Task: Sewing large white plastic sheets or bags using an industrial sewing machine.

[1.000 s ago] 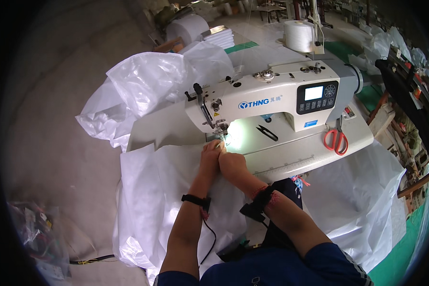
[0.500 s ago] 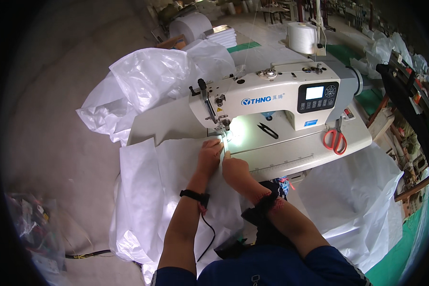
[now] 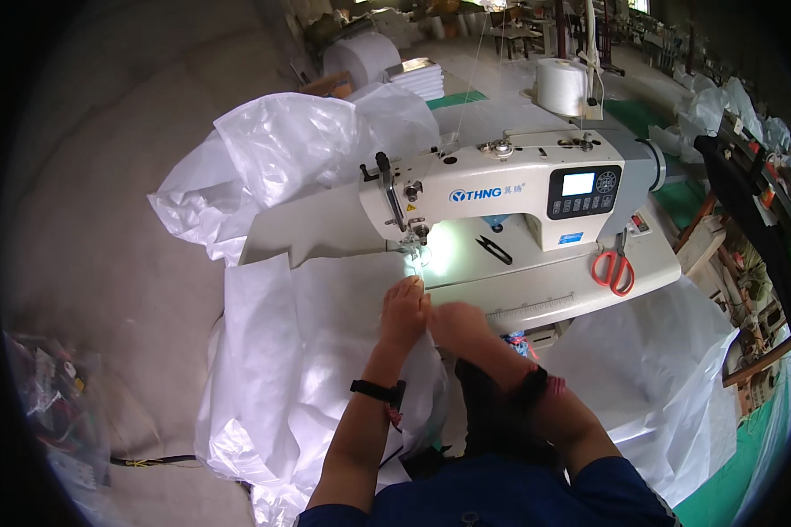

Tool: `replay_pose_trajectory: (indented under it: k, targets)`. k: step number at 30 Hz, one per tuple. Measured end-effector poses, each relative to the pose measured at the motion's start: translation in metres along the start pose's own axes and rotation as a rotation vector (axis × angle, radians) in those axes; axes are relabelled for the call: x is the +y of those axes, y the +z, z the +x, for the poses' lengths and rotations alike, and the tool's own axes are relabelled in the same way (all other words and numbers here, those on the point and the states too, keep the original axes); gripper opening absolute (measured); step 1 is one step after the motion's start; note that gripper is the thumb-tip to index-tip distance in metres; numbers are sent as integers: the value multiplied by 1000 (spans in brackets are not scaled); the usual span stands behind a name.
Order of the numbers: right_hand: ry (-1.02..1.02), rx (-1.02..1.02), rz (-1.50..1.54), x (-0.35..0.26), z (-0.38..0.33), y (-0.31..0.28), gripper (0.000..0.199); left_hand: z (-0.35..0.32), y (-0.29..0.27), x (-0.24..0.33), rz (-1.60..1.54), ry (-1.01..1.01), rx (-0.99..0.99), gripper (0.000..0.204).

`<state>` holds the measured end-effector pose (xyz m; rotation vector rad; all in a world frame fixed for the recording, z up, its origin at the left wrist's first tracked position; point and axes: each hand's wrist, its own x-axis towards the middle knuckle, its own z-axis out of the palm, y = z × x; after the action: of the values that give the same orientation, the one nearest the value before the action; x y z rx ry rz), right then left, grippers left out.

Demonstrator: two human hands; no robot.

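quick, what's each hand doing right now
Left hand: pressed flat on the white fabric, fingers extended.
Right hand: on the same fabric; grip cannot be told.

needle: too small for us to make out under the sewing machine (image 3: 510, 189) head, lost in the lamp glare.
right hand (image 3: 460, 325) fingertips: hidden from us behind the left hand (image 3: 404, 312).
white fabric (image 3: 316, 351) front edge: covered by our forearms.
floor clutter (image 3: 57, 404): blurred at the rim.
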<state>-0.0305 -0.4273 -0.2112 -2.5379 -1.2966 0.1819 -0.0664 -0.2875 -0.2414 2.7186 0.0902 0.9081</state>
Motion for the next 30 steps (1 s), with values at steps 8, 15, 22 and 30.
replay_pose_trajectory:
  k: [8,15,22,30]
  targets:
    - [197,442,1376,44,90,8,38,10,-1,-6,16,56,-18,24]
    - [213,591,1522,46,118,1,35,13,0,-9,19,39,-34,24]
    - [278,602,1418,47,123,8,34,12,4,-9,9,45,-19,24]
    - [316,614,1395,47,120,4,31,-5,-9,5,19,60,-97,27]
